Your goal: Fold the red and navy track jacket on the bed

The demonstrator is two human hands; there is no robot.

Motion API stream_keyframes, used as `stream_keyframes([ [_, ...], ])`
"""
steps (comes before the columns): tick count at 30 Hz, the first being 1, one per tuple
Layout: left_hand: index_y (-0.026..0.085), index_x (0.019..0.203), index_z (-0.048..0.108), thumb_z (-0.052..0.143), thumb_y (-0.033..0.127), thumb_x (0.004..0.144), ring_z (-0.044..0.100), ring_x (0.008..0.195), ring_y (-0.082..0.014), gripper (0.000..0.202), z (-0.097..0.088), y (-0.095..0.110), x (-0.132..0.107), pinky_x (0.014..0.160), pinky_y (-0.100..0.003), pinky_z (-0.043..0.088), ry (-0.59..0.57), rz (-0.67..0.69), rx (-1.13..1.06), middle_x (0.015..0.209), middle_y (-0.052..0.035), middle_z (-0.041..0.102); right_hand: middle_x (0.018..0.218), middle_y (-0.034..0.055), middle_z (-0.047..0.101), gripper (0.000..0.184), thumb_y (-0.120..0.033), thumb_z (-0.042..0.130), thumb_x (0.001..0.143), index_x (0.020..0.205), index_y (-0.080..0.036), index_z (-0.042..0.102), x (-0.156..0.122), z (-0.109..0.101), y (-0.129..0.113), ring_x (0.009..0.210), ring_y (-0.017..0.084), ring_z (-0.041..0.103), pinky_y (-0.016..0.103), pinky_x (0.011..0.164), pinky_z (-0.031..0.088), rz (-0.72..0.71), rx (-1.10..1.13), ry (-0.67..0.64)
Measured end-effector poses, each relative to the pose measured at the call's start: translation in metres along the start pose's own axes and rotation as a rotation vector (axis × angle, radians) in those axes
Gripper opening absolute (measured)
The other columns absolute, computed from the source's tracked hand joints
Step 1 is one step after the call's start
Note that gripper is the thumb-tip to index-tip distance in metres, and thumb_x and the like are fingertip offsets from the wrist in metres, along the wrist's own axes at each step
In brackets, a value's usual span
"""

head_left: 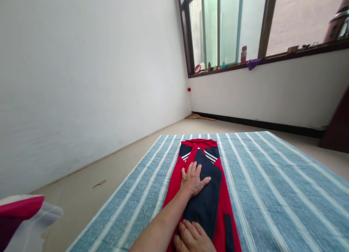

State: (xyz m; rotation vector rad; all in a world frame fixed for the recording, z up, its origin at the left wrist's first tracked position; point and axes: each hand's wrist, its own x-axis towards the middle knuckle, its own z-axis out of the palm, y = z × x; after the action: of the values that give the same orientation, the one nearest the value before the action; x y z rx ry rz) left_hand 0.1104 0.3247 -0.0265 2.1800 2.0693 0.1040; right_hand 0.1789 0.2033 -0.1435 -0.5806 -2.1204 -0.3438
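Observation:
A red and navy garment (208,203) with white stripes lies folded into a long narrow strip on a blue striped mat (272,179). My left hand (193,180) rests flat on its middle, palm down and fingers spread, where the navy sleeve meets the red body. At the near end of the garment, by the bottom edge of the view, my right hand (192,239) lies on the cloth with its fingers stretched out and close together. Neither hand grips anything.
The mat covers a beige floor (114,168) between two white walls. A small broom (200,117) lies in the far corner. The window sill (286,55) holds bottles and a purple cloth. Red and white fabric (19,217) sits at bottom left, and a dark object (338,125) at right.

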Motion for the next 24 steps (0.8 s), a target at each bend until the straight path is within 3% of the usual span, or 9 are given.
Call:
stream_keyframes([
  [4, 0.021, 0.146, 0.028, 0.024, 0.074, 0.084, 0.009, 0.143, -0.0282, 0.081, 0.0029, -0.0009, 0.0002, 0.112, -0.059, 0.006, 0.007, 0.000, -0.007, 0.156, -0.0078, 0.017, 0.101, 0.0056, 0.071, 0.022, -0.033, 0.047, 0.092, 0.106, -0.023, 0.059, -0.0030, 0.0033, 0.0000, 0.091, 0.022, 0.067, 0.031, 0.072, 0.057, -0.003, 0.011, 0.026],
  [10, 0.021, 0.146, 0.029, 0.023, 0.075, 0.084, 0.009, 0.143, -0.0266, 0.083, 0.0062, -0.0015, 0.0008, 0.111, -0.061, 0.006, 0.020, 0.007, -0.022, 0.156, -0.0080, 0.017, 0.110, 0.0073, 0.069, 0.026, -0.031, 0.050, 0.091, 0.115, -0.023, 0.057, -0.0089, 0.0060, 0.0022, 0.097, 0.024, 0.065, 0.034, 0.077, 0.056, -0.062, 0.019, -0.121],
  [14, 0.020, 0.146, 0.029, 0.023, 0.076, 0.083, 0.009, 0.143, -0.0265, 0.084, 0.0075, -0.0023, 0.0013, 0.111, -0.061, 0.005, 0.023, 0.010, -0.026, 0.156, -0.0085, 0.017, 0.108, 0.0084, 0.069, 0.031, -0.040, 0.046, 0.093, 0.116, -0.021, 0.057, -0.0093, 0.0046, 0.0034, 0.095, 0.024, 0.065, 0.033, 0.076, 0.056, -0.070, 0.004, -0.063],
  [24, 0.020, 0.146, 0.030, 0.024, 0.075, 0.084, 0.009, 0.143, -0.0267, 0.083, 0.0060, -0.0023, 0.0003, 0.112, -0.060, 0.006, 0.023, 0.012, -0.021, 0.156, -0.0085, 0.017, 0.105, 0.0079, 0.069, 0.028, -0.038, 0.047, 0.093, 0.112, -0.020, 0.056, -0.0073, 0.0032, 0.0033, 0.094, 0.023, 0.064, 0.031, 0.077, 0.054, -0.077, -0.033, -0.055],
])
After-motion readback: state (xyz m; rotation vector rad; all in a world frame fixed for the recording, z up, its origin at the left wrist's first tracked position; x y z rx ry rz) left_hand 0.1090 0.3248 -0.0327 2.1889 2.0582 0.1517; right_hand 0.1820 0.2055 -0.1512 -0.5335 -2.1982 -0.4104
